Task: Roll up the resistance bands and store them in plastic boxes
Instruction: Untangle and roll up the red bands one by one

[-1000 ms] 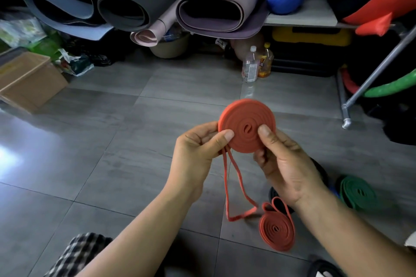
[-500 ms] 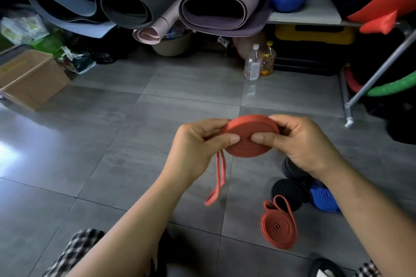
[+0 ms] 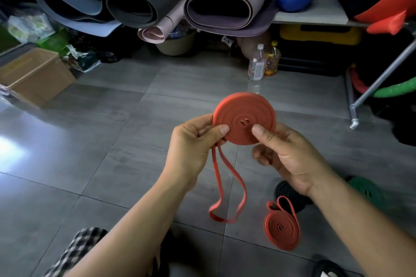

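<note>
Band point(image 3: 244, 117), orange rubber, flat, wound into disc, loose loop hanging; pinched between left hand point(image 3: 191, 150) and right hand point(image 3: 290, 159).

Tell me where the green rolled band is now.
In the head view, the green rolled band lies on the floor at lower right, behind the right forearm, right of the black roll.

Some right hand point(image 3: 292, 155) fingers behind coil point(image 3: 244, 117), black band point(image 3: 288, 194) and green band point(image 3: 365, 191) partly behind its arm, box point(image 3: 33, 74) cut off
</note>
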`<action>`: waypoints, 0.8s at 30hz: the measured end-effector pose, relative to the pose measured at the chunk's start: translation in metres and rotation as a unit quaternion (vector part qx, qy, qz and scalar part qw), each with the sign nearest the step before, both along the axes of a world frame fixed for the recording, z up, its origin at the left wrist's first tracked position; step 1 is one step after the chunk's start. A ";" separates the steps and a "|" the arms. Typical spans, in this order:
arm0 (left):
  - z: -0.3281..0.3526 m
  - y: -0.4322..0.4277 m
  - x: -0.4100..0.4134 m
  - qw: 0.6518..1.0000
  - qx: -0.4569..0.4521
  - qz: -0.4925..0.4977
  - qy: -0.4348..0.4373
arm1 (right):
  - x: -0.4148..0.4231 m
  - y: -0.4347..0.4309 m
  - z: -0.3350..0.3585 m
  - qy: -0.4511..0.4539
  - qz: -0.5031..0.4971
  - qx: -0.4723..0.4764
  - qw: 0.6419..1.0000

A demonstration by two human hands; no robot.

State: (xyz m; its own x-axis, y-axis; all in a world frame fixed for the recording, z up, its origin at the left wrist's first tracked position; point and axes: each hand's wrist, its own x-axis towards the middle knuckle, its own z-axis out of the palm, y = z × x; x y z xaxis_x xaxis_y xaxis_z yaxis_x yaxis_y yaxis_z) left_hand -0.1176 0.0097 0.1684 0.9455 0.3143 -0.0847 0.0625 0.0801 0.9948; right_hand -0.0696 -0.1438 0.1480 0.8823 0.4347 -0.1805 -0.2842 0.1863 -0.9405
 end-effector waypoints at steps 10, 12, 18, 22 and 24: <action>-0.007 0.000 -0.005 0.969 0.220 -0.104 0.042 | 0.015 -0.017 0.016 -0.299 0.110 -0.334 0.887; -0.002 0.002 -0.003 0.992 0.092 -0.074 0.045 | 0.016 -0.020 0.019 -0.243 0.073 -0.265 0.930; 0.003 0.002 -0.003 0.994 0.082 -0.058 0.046 | 0.013 -0.017 0.017 -0.131 -0.003 -0.153 0.979; 0.001 0.004 -0.002 0.994 0.053 -0.071 0.059 | 0.013 -0.013 0.018 -0.073 -0.054 -0.065 0.994; 0.000 0.002 -0.002 0.995 0.013 -0.072 0.062 | 0.012 -0.011 0.018 -0.048 -0.079 -0.030 0.995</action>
